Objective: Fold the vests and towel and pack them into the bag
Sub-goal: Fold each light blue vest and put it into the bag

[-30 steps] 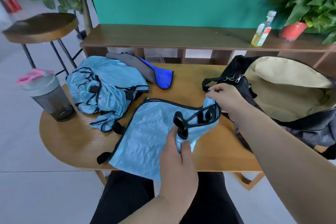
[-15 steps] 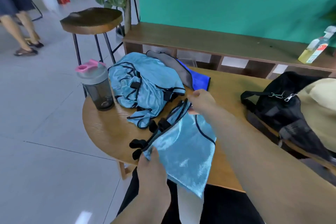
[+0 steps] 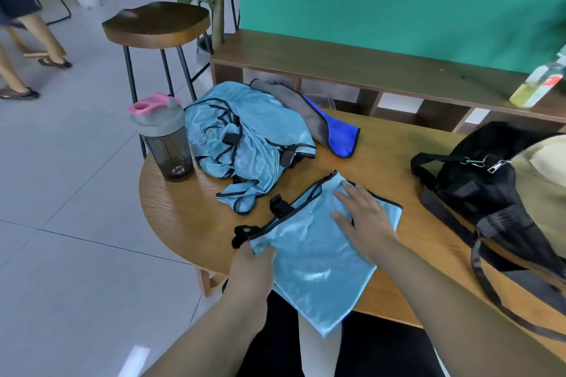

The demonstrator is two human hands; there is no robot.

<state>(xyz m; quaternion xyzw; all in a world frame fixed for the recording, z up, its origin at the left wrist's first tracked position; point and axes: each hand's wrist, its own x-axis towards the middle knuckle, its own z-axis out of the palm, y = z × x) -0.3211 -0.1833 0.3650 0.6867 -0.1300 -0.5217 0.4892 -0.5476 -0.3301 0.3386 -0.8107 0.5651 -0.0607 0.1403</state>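
Observation:
A light blue vest [image 3: 309,254] with black trim lies folded in half on the round wooden table [image 3: 177,217], one corner hanging over the near edge. My left hand [image 3: 252,266] pinches its near left corner. My right hand [image 3: 363,219] lies flat on the upper part, fingers spread. A heap of crumpled blue vests [image 3: 245,144] sits behind it. A grey and blue towel [image 3: 324,125] lies against that heap. The black bag [image 3: 490,193] with tan lining stands open at the right.
A shaker bottle [image 3: 164,138] with a pink lid stands at the table's left edge. Behind are a wooden stool [image 3: 156,24], a low shelf [image 3: 367,70] with a yellow bottle [image 3: 539,86], and a plant. A person's legs [image 3: 27,40] are at far left.
The vest has been folded over to the left and laid flat. My right hand let go of the strap edge and now presses flat on the cloth. The view swung left.

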